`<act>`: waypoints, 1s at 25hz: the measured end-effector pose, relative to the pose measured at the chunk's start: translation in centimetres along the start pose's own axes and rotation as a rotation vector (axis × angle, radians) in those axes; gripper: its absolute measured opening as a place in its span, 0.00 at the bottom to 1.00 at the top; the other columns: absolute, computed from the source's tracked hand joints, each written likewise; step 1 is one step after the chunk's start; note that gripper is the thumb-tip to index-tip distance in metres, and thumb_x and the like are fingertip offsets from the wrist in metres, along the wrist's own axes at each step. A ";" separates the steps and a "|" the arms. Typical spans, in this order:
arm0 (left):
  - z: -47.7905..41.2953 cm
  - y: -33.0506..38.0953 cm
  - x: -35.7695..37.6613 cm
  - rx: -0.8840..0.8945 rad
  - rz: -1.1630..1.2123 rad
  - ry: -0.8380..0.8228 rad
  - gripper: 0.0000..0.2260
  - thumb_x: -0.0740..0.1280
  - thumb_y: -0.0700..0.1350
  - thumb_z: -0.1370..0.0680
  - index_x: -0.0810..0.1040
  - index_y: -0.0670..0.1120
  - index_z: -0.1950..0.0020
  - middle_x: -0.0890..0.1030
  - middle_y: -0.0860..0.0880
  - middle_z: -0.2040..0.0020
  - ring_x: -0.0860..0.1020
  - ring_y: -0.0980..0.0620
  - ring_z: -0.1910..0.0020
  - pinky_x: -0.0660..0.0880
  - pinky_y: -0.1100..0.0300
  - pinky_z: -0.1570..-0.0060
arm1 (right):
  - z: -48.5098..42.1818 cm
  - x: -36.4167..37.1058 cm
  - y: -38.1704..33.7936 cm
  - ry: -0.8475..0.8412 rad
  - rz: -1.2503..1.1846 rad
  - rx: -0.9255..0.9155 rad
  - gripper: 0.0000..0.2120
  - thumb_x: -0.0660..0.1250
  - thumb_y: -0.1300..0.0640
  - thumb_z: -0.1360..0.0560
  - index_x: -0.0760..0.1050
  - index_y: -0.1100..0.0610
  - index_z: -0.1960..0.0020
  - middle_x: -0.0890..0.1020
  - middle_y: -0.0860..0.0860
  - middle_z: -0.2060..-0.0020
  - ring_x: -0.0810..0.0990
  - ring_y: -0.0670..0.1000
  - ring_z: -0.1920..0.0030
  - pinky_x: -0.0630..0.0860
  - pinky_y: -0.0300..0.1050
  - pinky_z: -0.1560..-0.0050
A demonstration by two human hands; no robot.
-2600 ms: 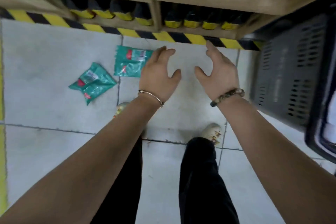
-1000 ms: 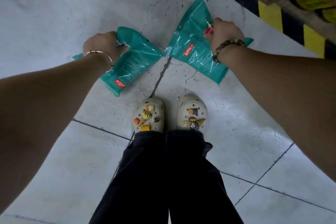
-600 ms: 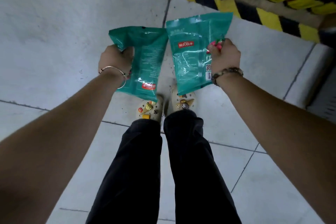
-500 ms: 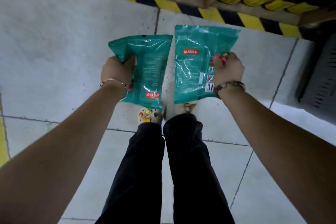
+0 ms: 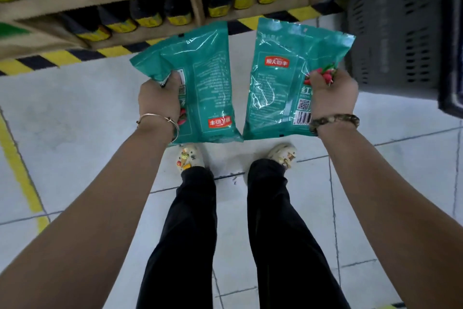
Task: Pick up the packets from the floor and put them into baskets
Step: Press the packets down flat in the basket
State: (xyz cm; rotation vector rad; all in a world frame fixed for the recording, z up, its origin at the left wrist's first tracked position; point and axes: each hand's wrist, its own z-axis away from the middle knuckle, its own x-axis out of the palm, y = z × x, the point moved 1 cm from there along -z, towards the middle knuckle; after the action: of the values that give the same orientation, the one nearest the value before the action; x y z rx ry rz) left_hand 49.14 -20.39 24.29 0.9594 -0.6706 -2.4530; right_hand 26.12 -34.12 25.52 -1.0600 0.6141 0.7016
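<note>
Standing on the tiled floor (image 5: 75, 113) beside the grey basket (image 5: 395, 23), you curl your right hand (image 5: 333, 98), nearer the basket, round the edge of the near packet (image 5: 275, 75). Your left hand (image 5: 157, 100), farther from the basket, grips the far packet (image 5: 203, 75); both teal packets hang in the air side by side, almost touching, outside the basket.

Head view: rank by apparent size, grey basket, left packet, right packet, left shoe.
1. grey basket, even cropped by the frame edge.
2. left packet and right packet: look alike, no ranking between them.
3. left shoe, smallest by far, though it is farther from the camera than the packets.
</note>
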 end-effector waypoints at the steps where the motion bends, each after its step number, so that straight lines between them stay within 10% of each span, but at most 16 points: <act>1: 1.1 1.3 1.3 0.032 -0.015 -0.007 0.15 0.64 0.56 0.24 0.77 0.44 0.56 0.81 0.41 0.55 0.80 0.40 0.61 0.80 0.51 0.63 | -0.5 -1.9 0.6 0.021 -0.028 0.018 0.10 0.65 0.55 0.24 0.77 0.63 0.52 0.80 0.53 0.59 0.76 0.50 0.59 0.69 0.37 0.61; 7: 9.9 8.9 10.7 0.163 0.085 -0.147 0.07 0.65 0.50 0.22 0.76 0.50 0.60 0.77 0.54 0.64 0.78 0.59 0.71 0.70 0.69 0.80 | -3.6 -14.6 4.2 0.124 -0.098 0.093 0.07 0.66 0.56 0.25 0.77 0.61 0.55 0.79 0.52 0.62 0.76 0.53 0.60 0.70 0.45 0.61; 13: 17.4 15.9 19.7 0.378 -0.065 -0.270 0.12 0.65 0.50 0.23 0.79 0.44 0.46 0.82 0.45 0.48 0.79 0.43 0.47 0.75 0.50 0.47 | -4.7 -25.6 8.6 0.327 -0.255 0.275 0.11 0.67 0.55 0.26 0.71 0.57 0.64 0.74 0.50 0.70 0.72 0.51 0.69 0.68 0.41 0.68; 25: 18.6 29.0 35.7 0.466 -0.130 -0.400 0.12 0.64 0.52 0.23 0.77 0.44 0.49 0.81 0.45 0.50 0.79 0.42 0.50 0.76 0.48 0.48 | -15.9 -33.7 10.2 0.452 -0.325 0.404 0.13 0.65 0.53 0.25 0.74 0.64 0.57 0.79 0.58 0.63 0.77 0.59 0.62 0.76 0.55 0.61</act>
State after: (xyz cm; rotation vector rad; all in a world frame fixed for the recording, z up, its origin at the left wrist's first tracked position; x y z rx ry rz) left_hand 17.80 -57.37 34.75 0.6778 -1.4022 -2.6890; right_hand -4.83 -52.87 39.02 -0.9098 0.9016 0.0398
